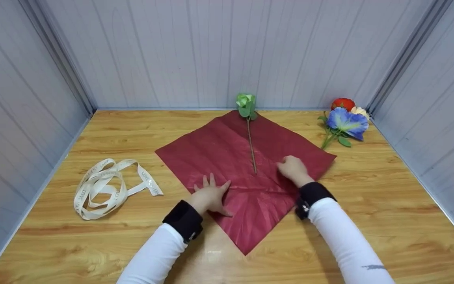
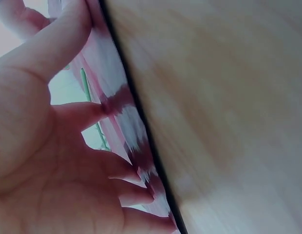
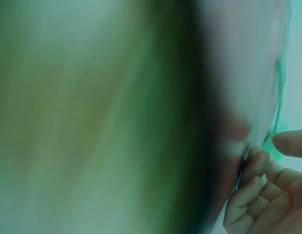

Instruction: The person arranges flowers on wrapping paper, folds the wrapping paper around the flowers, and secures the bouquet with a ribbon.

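A dark red sheet of wrapping paper [image 1: 207,146] lies on the wooden table, one corner pointing at the person. On it rests a green artificial flower [image 1: 246,100], its bloom past the far corner and its thin stem running towards the middle. My left hand [image 1: 210,195] is spread flat on the sheet's near left edge; the left wrist view shows its fingers [image 2: 78,114] straight, tips touching the paper. To the right of the stem, my right hand [image 1: 293,170] rests on the paper. Its fingers [image 3: 243,200] are curled with the thumb apart, and no object shows in them.
A loosely coiled, printed cream ribbon [image 1: 151,183] lies on the table at the left. At the back right are a blue flower [image 1: 347,122], a red flower [image 1: 342,103] and a cream flower [image 1: 360,112], near the sheet's right corner. Grey panels [image 1: 211,55] enclose the back and sides.
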`<state>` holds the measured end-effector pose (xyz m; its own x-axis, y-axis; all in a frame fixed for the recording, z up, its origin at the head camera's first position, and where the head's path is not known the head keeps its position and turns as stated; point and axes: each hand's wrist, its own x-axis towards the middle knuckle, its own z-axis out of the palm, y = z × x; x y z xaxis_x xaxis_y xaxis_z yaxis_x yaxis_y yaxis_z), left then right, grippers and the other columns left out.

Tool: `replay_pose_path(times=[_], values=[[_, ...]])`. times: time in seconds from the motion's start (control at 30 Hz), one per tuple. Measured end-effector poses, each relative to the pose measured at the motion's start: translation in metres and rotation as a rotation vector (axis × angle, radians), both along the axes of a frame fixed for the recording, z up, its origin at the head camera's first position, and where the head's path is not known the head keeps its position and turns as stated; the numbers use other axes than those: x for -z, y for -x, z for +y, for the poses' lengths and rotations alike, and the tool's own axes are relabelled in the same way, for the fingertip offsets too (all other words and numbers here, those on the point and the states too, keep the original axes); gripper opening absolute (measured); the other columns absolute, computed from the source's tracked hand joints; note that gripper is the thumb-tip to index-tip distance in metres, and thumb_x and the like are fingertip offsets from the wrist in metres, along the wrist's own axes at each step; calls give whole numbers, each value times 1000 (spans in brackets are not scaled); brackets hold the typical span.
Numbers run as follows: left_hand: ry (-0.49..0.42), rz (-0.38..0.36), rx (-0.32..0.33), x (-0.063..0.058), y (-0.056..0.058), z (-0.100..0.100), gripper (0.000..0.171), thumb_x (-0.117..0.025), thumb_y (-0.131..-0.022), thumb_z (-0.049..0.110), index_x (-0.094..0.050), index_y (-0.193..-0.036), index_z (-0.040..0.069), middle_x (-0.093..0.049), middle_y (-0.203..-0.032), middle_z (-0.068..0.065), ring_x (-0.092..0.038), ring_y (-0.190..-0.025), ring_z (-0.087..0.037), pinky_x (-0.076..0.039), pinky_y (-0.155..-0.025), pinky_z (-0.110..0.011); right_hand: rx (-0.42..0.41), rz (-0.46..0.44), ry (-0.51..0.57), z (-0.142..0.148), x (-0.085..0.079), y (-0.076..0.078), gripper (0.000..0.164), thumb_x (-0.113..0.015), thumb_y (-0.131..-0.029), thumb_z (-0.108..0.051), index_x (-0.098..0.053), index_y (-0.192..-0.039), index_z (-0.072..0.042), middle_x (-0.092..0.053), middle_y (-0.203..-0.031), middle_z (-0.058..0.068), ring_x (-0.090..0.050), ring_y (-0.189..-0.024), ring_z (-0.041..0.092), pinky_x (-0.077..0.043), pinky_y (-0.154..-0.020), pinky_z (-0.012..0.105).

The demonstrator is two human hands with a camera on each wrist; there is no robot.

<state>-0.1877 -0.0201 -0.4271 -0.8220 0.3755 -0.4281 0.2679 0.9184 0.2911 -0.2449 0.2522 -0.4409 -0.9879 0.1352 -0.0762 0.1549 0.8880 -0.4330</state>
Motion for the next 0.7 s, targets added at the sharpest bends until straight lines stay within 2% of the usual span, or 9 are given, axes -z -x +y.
replay_pose_path(times=[0.1, 0.23, 0.27, 0.33, 0.4, 0.47, 0.5, 0.6, 0.7], values=[[-4, -4, -2, 1, 0, 1, 102, -78, -70, 52, -23, -152, 24, -1, -154, -31, 2, -142, -49, -11, -106, -70, 72, 3, 7, 37, -4, -3, 26, -49, -88, -24, -53, -69, -6, -53, -70, 7, -48, -66, 21, -36, -57, 30], [-5, -7, -2, 0, 1, 1, 102, -78, -70, 52, -23, -152, 24, 0, -154, -31, 2, -141, -49, -11, -106, -70, 143, 2, 17, 73, -8, -11, 29, -44, -89, -21, -39, -63, -11, -38, -61, 2, -41, -60, 21, -32, -56, 29], [-7, -6, -1, 0, 1, 1, 102, -78, -70, 52, -23, -152, 23, -1, -154, -31, 1, -141, -49, -11, -106, -70, 150, 4, 1, 78, -8, -12, 29, -44, -89, -21, -38, -63, -11, -38, -61, 3, -43, -61, 22, -34, -57, 31], [-5, -5, 0, -1, 1, 1, 102, -77, -71, 52, -23, -152, 24, 0, -154, -31, 2, -141, -49, -11, -106, -70, 169, -8, -34, 85, -8, -15, 27, -43, -88, -22, -44, -67, -6, -49, -70, 13, -50, -72, 31, -40, -64, 36], [-2, -2, 1, -1, 1, 1, 102, -77, -71, 53, -22, -152, 24, 0, -154, -31, 2, -141, -49, -11, -106, -70, 188, -27, -50, 87, -8, -16, 30, -42, -88, -24, -54, -84, 4, -55, -94, 28, -50, -95, 43, -41, -79, 46], [-4, -2, 2, -1, 2, 1, 102, -77, -71, 53, -22, -152, 24, 0, -154, -31, 2, -141, -49, -11, -106, -70, 211, -42, -39, 88, -8, -16, 43, -42, -88, -25, -55, -111, 8, -44, -119, 40, -40, -114, 53, -36, -93, 54], [-5, -4, 2, -1, 2, 1, 102, -77, -71, 53, -21, -152, 24, 1, -154, -31, 3, -141, -49, -11, -106, -70, 226, -50, -26, 87, -8, -16, 50, -41, -88, -26, -50, -122, 10, -37, -126, 43, -36, -117, 55, -33, -97, 57], [-7, -11, 2, -1, 1, 1, 102, -76, -72, 53, -21, -152, 24, 0, -154, -31, 2, -141, -49, -11, -106, -70, 270, -49, 33, 87, -8, -16, 64, -42, -89, -26, -32, -138, 13, -24, -131, 45, -35, -117, 58, -33, -99, 58], [-4, -23, -1, 0, 0, 2, 101, -76, -72, 52, -21, -152, 24, 1, -154, -30, 3, -142, -49, -11, -106, -70, 321, -2, 126, 87, -8, -16, 67, -43, -91, -25, -21, -140, 15, -25, -132, 46, -40, -117, 56, -36, -100, 56]])
